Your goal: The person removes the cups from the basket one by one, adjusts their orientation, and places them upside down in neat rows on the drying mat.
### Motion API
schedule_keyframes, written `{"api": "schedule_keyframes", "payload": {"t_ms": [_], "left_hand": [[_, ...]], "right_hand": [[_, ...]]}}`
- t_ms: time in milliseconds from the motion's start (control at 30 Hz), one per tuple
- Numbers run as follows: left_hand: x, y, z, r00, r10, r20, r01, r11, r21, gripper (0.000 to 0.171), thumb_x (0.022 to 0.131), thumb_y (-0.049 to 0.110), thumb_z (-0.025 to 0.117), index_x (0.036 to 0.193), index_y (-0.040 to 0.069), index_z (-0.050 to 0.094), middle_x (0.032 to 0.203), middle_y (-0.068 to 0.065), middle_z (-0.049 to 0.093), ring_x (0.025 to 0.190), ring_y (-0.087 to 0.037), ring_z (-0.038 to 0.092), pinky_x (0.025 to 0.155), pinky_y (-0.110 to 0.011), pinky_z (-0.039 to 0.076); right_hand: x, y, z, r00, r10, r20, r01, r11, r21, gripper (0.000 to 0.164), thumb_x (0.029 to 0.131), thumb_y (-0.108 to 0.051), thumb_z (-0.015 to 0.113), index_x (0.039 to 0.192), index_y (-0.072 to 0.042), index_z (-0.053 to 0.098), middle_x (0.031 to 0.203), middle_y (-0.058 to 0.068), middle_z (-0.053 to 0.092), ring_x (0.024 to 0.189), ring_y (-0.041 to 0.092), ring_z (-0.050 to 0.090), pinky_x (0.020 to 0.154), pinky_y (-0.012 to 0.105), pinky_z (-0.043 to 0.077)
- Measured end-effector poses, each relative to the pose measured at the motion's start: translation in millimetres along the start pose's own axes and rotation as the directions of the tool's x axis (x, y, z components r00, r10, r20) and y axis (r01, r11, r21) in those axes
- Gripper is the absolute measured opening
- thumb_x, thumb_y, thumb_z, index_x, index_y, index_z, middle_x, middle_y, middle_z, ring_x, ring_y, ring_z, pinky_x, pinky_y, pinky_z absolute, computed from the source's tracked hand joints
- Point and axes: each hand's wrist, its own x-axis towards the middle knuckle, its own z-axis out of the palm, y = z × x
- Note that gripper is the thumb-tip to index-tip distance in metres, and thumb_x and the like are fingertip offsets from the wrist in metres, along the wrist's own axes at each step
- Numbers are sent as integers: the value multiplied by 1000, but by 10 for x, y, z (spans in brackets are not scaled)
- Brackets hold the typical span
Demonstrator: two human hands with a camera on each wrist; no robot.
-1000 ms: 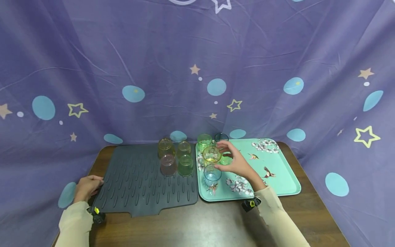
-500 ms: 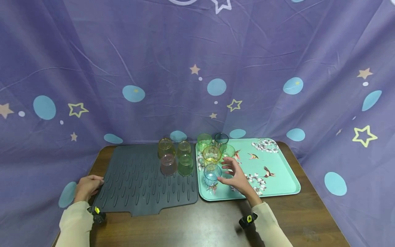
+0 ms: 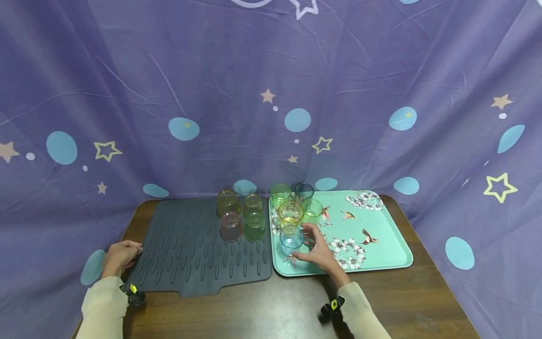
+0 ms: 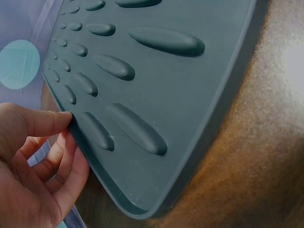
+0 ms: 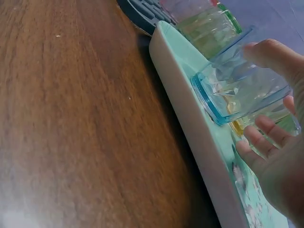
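Purple cloth [image 3: 235,66] behind a brown wooden worktop [image 3: 254,310]

Stars and pale blue ovals are printed on the cloth, which hangs creased beyond the worktop's far edge. Toward the worktop's left edge lies a dark grey mat [image 3: 182,245] with raised ribs; just beside the mat's right edge is a mint tray [image 3: 391,242] patterned with flowers and birds.

The person's left hand [image 3: 120,258] pinches the mat's left edge between thumb and curled fingers. The right hand [image 3: 317,249] curves in a wide C around the right side of a blue glass [image 3: 290,242], upright at the tray's front left corner. Three fingers are clear of it; whether thumb and forefinger grip it cannot be told.

Behind it stands a yellow glass [image 3: 290,207], with a light green glass [image 3: 313,212] to the right. A green tumbler [image 3: 280,195] occupies the tray's back left corner, beside a dark glass [image 3: 304,190]. Near the mat's right edge, two amber glasses [image 3: 227,205], a pinkish glass [image 3: 231,228] and a dark green glass [image 3: 254,228] appear bottom-up.
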Motion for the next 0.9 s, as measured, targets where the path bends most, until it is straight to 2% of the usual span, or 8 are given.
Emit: {"api": "schedule_keyframes", "payload": {"t_ms": [300, 400, 533, 600, 700, 900], "left_hand": [[24, -13, 16, 1000, -10, -5, 10, 1000, 7, 27, 89, 3, 64, 112, -11, 67, 114, -30, 65, 91, -31, 67, 69, -41, 62], [33, -20, 14, 1000, -17, -5, 17, 1000, 12, 28, 88, 3, 64, 113, -10, 67, 114, -30, 65, 93, -33, 67, 69, -41, 62], [20, -19, 7, 1000, -8, -3, 8, 1000, 13, 29, 88, 2, 65, 113, -11, 67, 116, -32, 63, 94, -34, 66, 68, -40, 62], [9, -12, 6, 1000, -3, -2, 3, 1000, 9, 29, 88, 2, 65, 113, -11, 67, 116, -32, 63, 93, -34, 66, 68, -40, 62], [10, -14, 5, 1000, -3, -2, 3, 1000, 8, 27, 88, 1, 65, 112, -12, 67, 111, -30, 65, 90, -30, 66, 67, -39, 61], [22, -14, 3, 1000, 0, 9, 0, 1000, 0, 25, 88, 0, 65, 109, -12, 66, 107, -26, 67, 91, -28, 64, 69, -41, 61]], "right_hand": [[33, 42, 31, 999, 46, -2, -46, 998, -52, 82, 72, -3, 89, 143, -8, 46, 142, 20, 51, 131, 40, 50, 110, 54, 44], [9, -103, 48, 997, 71, 13, -70, 996, -49, 83, 73, -2, 88, 143, -6, 45, 142, 21, 51, 132, 40, 49, 111, 55, 42], [-32, -322, 81, 998, 64, 25, -63, 997, -51, 81, 73, 2, 85, 142, 3, 44, 140, 28, 51, 130, 44, 49, 110, 59, 42], [-33, -340, 92, 998, 59, 29, -58, 997, -58, 80, 73, 2, 85, 142, 5, 43, 139, 30, 51, 130, 45, 49, 109, 59, 43], [-26, -338, 103, 998, 50, 32, -48, 996, -72, 79, 73, 2, 84, 140, 7, 43, 136, 32, 52, 128, 46, 51, 107, 59, 44], [40, -55, 113, 999, 54, -4, -55, 995, -84, 82, 71, 3, 84, 142, 2, 43, 134, 28, 54, 122, 42, 53, 104, 54, 47]]}}
